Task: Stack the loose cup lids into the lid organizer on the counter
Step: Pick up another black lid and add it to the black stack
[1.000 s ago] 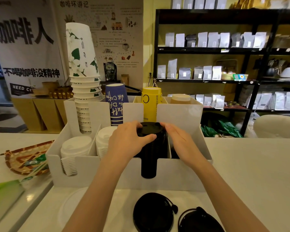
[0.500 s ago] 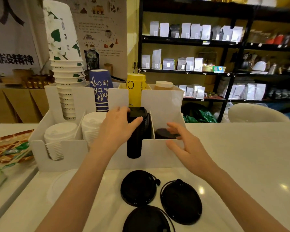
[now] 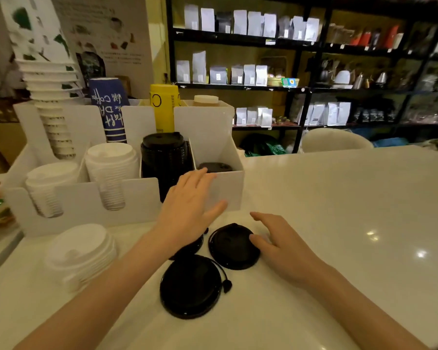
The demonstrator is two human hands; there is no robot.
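Three round, glossy black plastic lids lie loose on the smooth white counter — just before the white organizer. Left hand hovers flat, fingers spread; right hand spread, fingertips touching one lid.

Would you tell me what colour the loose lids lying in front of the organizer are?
Black, seen in the head view: the loose lids lie on the white counter.

Black shelving with pale bags, yellow wall behind.
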